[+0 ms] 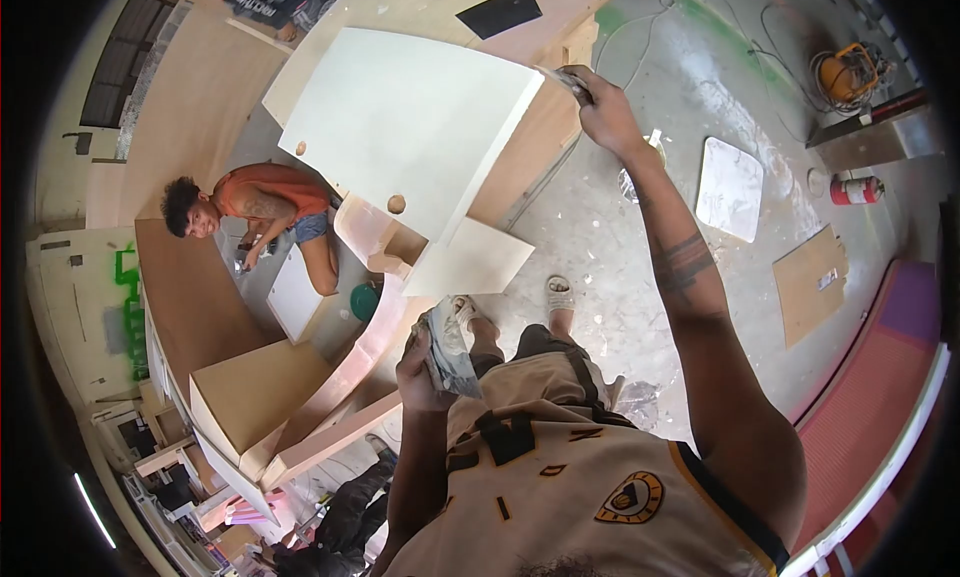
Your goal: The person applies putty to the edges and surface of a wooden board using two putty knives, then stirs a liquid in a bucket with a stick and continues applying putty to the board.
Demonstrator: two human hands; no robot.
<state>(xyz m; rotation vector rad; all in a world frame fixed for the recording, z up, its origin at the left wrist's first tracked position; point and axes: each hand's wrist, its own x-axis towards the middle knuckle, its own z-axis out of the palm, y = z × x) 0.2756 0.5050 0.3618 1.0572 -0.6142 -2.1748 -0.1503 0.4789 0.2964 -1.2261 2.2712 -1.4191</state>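
Note:
My right hand [597,104] is stretched forward, its fingers closed on a putty knife [571,81]. The tool's blade meets the right edge of a large white panel [410,117], near its far corner. This panel has two round holes toward its left and near sides. Close to my body, my left hand [420,372] grips a flat, grey-white smeared piece [452,352], whose exact kind I cannot make out. Just beyond it, a pale board [470,262] sticks out below the panel, beside a curved wooden frame [365,352].
A co-worker [265,212] crouches at left by a small white board [295,295]. On the floor at right lie a white rounded board [730,189], a brown board [812,285], a red cylinder [857,190] and an orange machine [848,77] with cables. A black sheet [500,12] lies beyond the panel.

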